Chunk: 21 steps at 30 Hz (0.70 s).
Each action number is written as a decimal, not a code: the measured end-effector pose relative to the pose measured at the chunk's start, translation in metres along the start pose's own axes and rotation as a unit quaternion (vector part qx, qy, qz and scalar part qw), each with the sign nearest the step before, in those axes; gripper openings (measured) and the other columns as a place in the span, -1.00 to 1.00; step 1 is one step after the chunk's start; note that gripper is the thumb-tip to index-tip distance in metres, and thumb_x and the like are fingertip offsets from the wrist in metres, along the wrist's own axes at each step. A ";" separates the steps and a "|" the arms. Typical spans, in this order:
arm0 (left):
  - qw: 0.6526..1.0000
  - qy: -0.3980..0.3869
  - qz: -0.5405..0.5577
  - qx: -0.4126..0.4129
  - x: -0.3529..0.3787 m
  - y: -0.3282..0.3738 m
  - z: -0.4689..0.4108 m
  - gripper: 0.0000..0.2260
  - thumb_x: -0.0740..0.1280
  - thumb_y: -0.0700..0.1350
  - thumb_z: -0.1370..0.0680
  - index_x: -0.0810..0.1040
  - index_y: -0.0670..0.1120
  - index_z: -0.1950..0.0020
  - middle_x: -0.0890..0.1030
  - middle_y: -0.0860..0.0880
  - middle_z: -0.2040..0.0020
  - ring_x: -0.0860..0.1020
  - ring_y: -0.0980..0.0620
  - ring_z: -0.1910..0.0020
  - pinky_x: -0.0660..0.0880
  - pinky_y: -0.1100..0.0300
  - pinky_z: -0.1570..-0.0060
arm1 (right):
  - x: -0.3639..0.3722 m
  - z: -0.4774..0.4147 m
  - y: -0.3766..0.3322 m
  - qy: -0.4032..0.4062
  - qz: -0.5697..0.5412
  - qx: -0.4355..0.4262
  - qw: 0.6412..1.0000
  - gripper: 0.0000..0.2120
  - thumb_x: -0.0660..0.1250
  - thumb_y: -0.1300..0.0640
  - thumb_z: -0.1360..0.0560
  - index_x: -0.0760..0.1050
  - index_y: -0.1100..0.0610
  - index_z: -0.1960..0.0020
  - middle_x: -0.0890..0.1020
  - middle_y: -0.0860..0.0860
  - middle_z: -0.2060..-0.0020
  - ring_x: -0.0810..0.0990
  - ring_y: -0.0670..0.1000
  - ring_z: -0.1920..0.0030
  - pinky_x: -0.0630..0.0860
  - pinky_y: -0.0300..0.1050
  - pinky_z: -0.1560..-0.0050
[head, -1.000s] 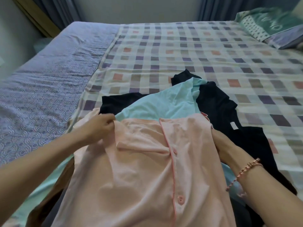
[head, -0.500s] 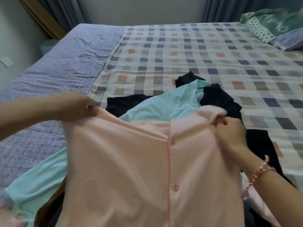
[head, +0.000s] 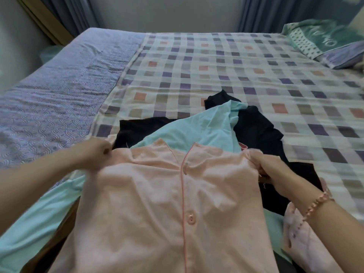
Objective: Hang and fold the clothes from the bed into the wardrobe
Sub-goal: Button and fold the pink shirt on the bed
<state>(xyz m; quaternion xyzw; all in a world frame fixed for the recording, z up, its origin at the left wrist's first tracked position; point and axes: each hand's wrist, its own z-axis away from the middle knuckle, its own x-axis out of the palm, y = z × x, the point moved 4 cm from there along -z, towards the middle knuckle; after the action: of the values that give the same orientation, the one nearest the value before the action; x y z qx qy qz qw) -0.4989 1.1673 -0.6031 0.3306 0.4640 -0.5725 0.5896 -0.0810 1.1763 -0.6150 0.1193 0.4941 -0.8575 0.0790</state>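
The pink shirt (head: 157, 203) is held up by its shoulders, pinched by the left hand (head: 94, 154) and right hand (head: 269, 170), at the near edge of the bed (head: 216, 62). Nothing is judged folded or hung yet; a teal top (head: 187, 131) and black garment (head: 254, 125) are left beneath.

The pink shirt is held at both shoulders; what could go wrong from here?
1. The left hand and right hand pinch the pink shirt only at its shoulder edges, so one side could slip free.
2. It lies over the mint garment and black garment; lifting it might drag them along.
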 end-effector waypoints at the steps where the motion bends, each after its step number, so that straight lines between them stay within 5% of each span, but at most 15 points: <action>1: 0.998 0.017 0.056 0.014 0.005 0.009 -0.003 -0.90 0.24 -0.06 -0.50 0.48 -0.06 0.16 0.53 -0.07 0.10 0.42 -0.05 0.11 0.28 0.21 0.19 | 0.006 -0.002 -0.004 -0.041 -0.037 0.036 0.998 -0.66 0.26 -0.16 -0.50 0.56 0.12 0.07 0.59 0.06 0.23 0.54 0.03 0.24 0.41 -0.13 0.28; 3: 0.990 -0.020 0.140 -0.001 0.020 0.022 -0.009 -0.70 0.24 0.01 -0.40 0.49 -0.05 -0.09 0.55 -0.11 -0.08 0.44 -0.06 0.00 0.33 0.19 0.05 | 0.013 -0.019 -0.003 -0.076 -0.064 0.079 0.992 -0.36 0.33 -0.37 -0.28 0.55 0.11 -0.10 0.66 0.08 0.05 0.63 0.10 0.09 0.53 -0.08 0.18; 5: 0.983 -0.056 0.177 -0.002 0.035 0.025 -0.015 -0.52 0.27 0.03 -0.36 0.40 -0.07 -0.26 0.53 -0.12 -0.19 0.46 -0.09 -0.12 0.35 0.17 -0.05 | 0.015 -0.029 0.001 -0.067 -0.042 0.106 0.991 -0.32 0.47 -0.25 -0.22 0.53 0.21 -0.14 0.65 0.14 0.01 0.64 0.14 0.06 0.57 -0.05 0.14; 8: 0.991 -0.091 0.093 -0.019 0.036 0.019 -0.019 -0.68 0.27 0.05 -0.45 0.45 -0.10 -0.11 0.54 -0.12 -0.17 0.47 -0.09 -0.12 0.36 0.19 -0.02 | 0.016 -0.035 -0.002 -0.055 -0.059 0.086 0.993 -0.76 0.41 0.09 -0.43 0.54 0.23 0.01 0.61 0.14 0.06 0.59 0.07 0.15 0.49 -0.09 0.27; 12: 0.996 -0.070 -0.050 -0.015 0.003 -0.006 -0.007 -0.81 0.29 0.08 -0.49 0.42 0.01 0.24 0.58 -0.01 0.09 0.49 -0.02 0.14 0.37 0.23 0.23 | 0.002 -0.014 -0.030 -0.071 -0.208 -0.024 0.975 -0.83 0.26 0.12 -0.52 0.52 0.22 0.03 0.65 0.07 0.21 0.64 -0.04 0.25 0.60 -0.18 0.27; 15: 0.990 0.005 -0.137 -0.024 -0.022 -0.067 -0.031 -0.78 0.41 0.10 -0.27 0.41 0.05 0.36 0.54 0.06 0.31 0.53 0.02 0.28 0.49 0.22 0.19 | -0.016 0.012 -0.055 -0.113 -0.219 -0.117 0.962 -0.84 0.31 0.14 -0.45 0.54 0.16 0.00 0.67 0.00 0.27 0.65 -0.09 0.29 0.61 -0.22 0.27; 17: 0.991 0.084 -0.095 -0.034 -0.023 -0.130 -0.088 -0.58 0.48 0.11 0.03 0.49 0.02 0.26 0.60 -0.08 0.20 0.59 -0.03 0.20 0.52 0.12 0.02 | -0.022 0.017 -0.072 -0.134 -0.211 -0.172 0.953 -0.77 0.38 0.16 -0.32 0.57 0.16 0.02 0.67 0.01 0.22 0.66 -0.07 0.23 0.61 -0.21 0.25; 21: 0.940 0.335 -0.034 -0.052 -0.096 -0.056 -0.028 -0.77 0.25 -0.10 -0.47 0.55 -0.26 0.06 0.48 -0.29 0.16 0.50 -0.28 0.15 0.41 -0.04 0.22 | -0.013 -0.019 -0.083 0.005 -0.129 -0.194 0.973 -0.06 0.64 -0.12 0.11 0.50 0.32 -0.15 0.64 0.13 0.03 0.64 0.04 0.07 0.58 -0.09 0.09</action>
<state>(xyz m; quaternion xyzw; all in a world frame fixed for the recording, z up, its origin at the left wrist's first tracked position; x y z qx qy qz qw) -0.5501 1.2211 -0.5162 0.4564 0.6744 -0.4236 0.3967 -0.0872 1.2351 -0.5516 0.0418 0.6626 -0.7477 -0.0130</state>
